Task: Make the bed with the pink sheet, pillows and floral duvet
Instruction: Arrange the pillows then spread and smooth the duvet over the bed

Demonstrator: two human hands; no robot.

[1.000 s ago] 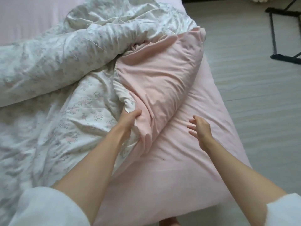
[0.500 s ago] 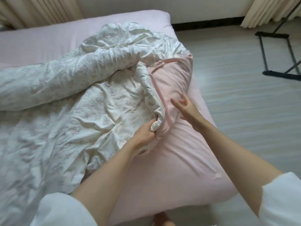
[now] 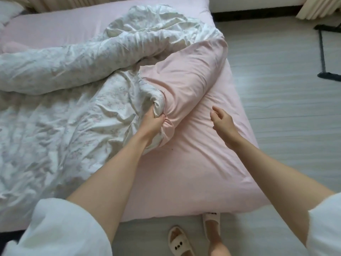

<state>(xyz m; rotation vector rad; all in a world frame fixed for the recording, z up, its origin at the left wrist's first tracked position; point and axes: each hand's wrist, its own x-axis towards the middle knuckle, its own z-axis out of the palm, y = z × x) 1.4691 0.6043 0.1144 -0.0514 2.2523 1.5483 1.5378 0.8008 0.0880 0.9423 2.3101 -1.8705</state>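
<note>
The floral duvet [image 3: 73, 115] lies crumpled over the left and middle of the bed, its plain pink underside [image 3: 186, 76] folded up on the right. My left hand [image 3: 153, 122] grips a bunched corner of the duvet near the bed's middle. Just to the right, my right hand [image 3: 223, 121] hovers above the pink sheet [image 3: 203, 163] with relaxed fingers, holding nothing. A white pillow [image 3: 9, 10] shows at the far left corner.
The bed's foot edge is right in front of me, with my feet in white slippers [image 3: 180, 242] on the pale floor. A black frame stand [image 3: 324, 52] sits on the floor at the right. Curtains [image 3: 317, 8] hang along the far wall.
The pink fold of the duvet has spread wider to the right. My right hand has pulled back from the fold and lowered toward the sheet. My view has tilted down, showing my feet.
</note>
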